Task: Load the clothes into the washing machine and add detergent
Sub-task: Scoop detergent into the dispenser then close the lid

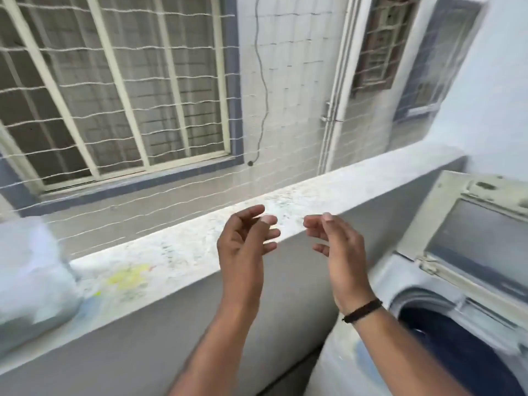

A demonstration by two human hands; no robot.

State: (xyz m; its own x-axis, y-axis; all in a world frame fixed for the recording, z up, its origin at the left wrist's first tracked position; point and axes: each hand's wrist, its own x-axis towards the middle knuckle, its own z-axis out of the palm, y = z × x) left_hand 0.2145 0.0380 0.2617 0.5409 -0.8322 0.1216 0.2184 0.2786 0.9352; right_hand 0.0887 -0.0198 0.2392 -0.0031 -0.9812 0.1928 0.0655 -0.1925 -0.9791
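From my head camera, my left hand [245,238] and my right hand [340,244] are both raised in front of the speckled ledge [177,252], palms facing each other, fingers loosely curled and spread, holding nothing and not touching. The washing machine [428,298] stands at my lower right with its lid [468,235] tipped up and dark clothes [457,350] lying in the drum. A blurred pale bag [31,270] sits on the ledge at far left, and a wristband [363,310] circles my right wrist.
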